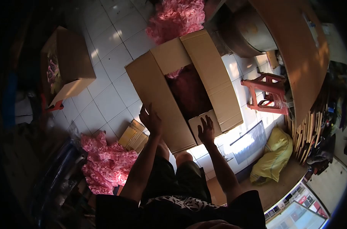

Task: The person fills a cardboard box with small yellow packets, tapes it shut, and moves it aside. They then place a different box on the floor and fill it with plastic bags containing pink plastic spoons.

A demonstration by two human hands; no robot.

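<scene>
In front of my legs stands a large cardboard box (218,91) with its flaps folded partly inward. Through the gap between the flaps, a dim reddish-pink mass (187,89) shows inside; its kind is hard to make out. My left hand (151,120) is at the outer edge of the left flap (158,87), fingers spread. On the short near flap (215,121) rests my right hand (206,131), its fingers stretched out. Neither hand grips anything.
Heaps of pink ruffled material (177,19) lie beyond the box and at lower left (106,162). Another open carton (76,57) stands left. At right are a red plastic stool (265,91), a yellow sack (274,156) and stacked wooden sticks (307,133).
</scene>
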